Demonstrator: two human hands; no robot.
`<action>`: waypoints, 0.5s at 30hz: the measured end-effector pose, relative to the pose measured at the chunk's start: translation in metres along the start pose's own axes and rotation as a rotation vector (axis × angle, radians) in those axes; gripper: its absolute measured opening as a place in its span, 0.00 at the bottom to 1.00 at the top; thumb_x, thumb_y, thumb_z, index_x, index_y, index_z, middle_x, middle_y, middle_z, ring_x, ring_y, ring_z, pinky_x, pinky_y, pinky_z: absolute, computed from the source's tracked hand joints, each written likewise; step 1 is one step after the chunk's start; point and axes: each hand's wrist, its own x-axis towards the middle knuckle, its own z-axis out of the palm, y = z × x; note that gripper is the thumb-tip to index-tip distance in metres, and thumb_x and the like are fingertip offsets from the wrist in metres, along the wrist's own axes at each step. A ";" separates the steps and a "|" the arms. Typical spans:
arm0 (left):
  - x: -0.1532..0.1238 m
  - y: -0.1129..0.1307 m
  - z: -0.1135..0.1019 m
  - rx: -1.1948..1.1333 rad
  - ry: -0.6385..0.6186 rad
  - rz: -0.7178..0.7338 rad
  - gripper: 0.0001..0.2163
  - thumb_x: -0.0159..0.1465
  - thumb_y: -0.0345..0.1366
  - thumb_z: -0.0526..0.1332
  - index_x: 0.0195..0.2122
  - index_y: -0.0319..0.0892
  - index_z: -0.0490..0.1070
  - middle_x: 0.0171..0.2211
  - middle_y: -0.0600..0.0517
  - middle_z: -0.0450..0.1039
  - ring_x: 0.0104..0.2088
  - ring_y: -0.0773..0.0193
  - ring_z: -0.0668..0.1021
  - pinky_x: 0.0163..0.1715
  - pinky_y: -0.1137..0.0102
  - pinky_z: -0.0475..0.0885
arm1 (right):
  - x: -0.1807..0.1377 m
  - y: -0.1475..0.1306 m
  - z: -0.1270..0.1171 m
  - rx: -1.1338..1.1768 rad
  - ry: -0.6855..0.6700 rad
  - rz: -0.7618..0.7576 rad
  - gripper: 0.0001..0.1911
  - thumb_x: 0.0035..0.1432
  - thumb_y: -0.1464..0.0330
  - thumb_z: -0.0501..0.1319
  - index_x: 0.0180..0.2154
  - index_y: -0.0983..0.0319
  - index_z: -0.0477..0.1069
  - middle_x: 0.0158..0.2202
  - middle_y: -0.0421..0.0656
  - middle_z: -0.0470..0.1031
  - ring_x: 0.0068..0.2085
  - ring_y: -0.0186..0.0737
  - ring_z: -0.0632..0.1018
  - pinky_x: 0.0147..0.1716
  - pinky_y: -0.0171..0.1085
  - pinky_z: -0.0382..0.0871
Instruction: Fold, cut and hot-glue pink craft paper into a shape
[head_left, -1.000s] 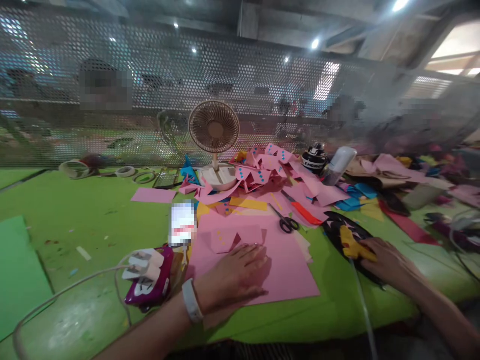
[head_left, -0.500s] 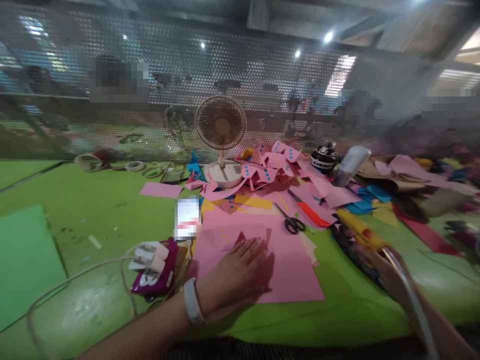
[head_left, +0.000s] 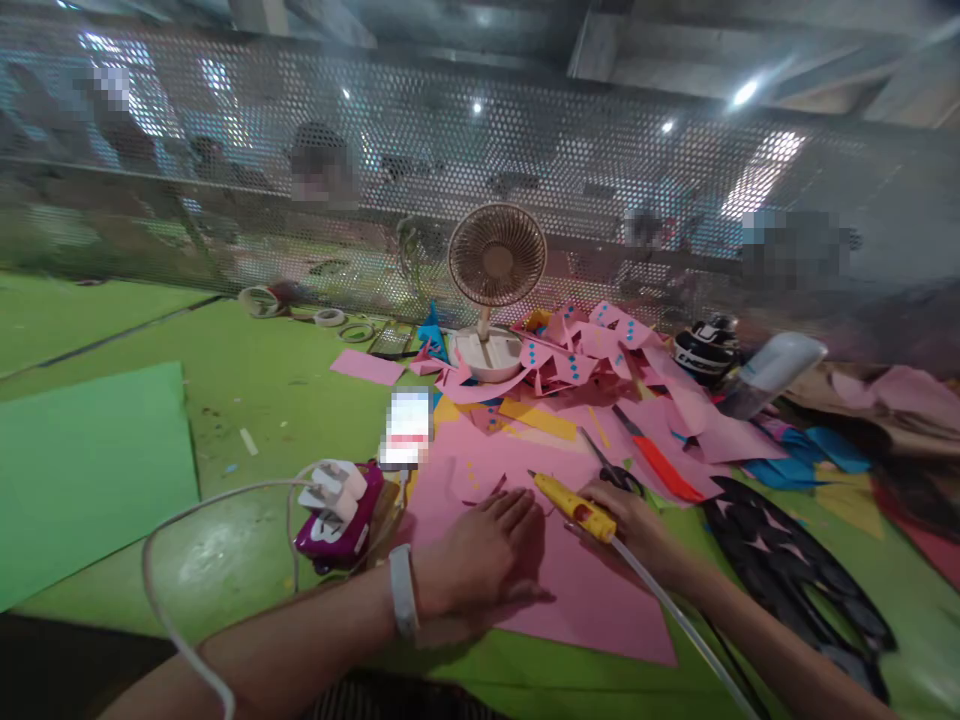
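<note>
My left hand (head_left: 480, 555) lies flat, fingers stretched out, on a large pink paper sheet (head_left: 585, 590) on the green table. A white band sits on that wrist. My right hand (head_left: 637, 525) is closed around a yellow glue gun (head_left: 574, 502) with a white cord trailing back toward me. The gun's nozzle points left, just above the pink sheet and close to my left fingertips. A small folded pink piece (head_left: 480, 478) lies on the sheet ahead of my left hand.
Black-handled scissors (head_left: 611, 470) lie behind my right hand. A small fan (head_left: 495, 270) stands among cut pink paper pieces (head_left: 592, 350). A purple pouch with white plugs (head_left: 337, 505), a green sheet (head_left: 90, 470) at left, a black cut-out (head_left: 795, 565) at right, and a perforated metal screen (head_left: 480, 200) behind.
My right hand lifted the yellow glue gun from the black cut-out at right and carried it left over the pink sheet. My left hand stayed flat on the sheet. The camera turned.
</note>
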 end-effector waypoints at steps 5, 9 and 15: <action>0.000 -0.001 -0.003 -0.027 -0.032 -0.032 0.42 0.65 0.62 0.48 0.65 0.27 0.54 0.64 0.32 0.56 0.64 0.45 0.60 0.64 0.57 0.53 | 0.000 0.006 0.008 -0.061 -0.040 0.027 0.12 0.63 0.58 0.57 0.34 0.60 0.66 0.32 0.44 0.73 0.31 0.39 0.72 0.30 0.35 0.62; 0.000 -0.002 -0.004 -0.049 -0.043 -0.043 0.41 0.65 0.62 0.48 0.65 0.28 0.53 0.64 0.34 0.55 0.65 0.46 0.59 0.65 0.58 0.50 | 0.002 0.009 0.009 -0.096 -0.057 0.036 0.10 0.64 0.61 0.56 0.35 0.60 0.66 0.33 0.43 0.72 0.32 0.39 0.73 0.31 0.35 0.62; 0.000 -0.002 -0.003 -0.061 -0.032 -0.072 0.40 0.65 0.61 0.50 0.66 0.31 0.53 0.64 0.36 0.57 0.64 0.46 0.60 0.63 0.56 0.55 | 0.003 0.003 0.009 -0.319 -0.149 0.011 0.04 0.62 0.72 0.54 0.38 0.61 0.67 0.36 0.44 0.73 0.34 0.39 0.73 0.30 0.34 0.62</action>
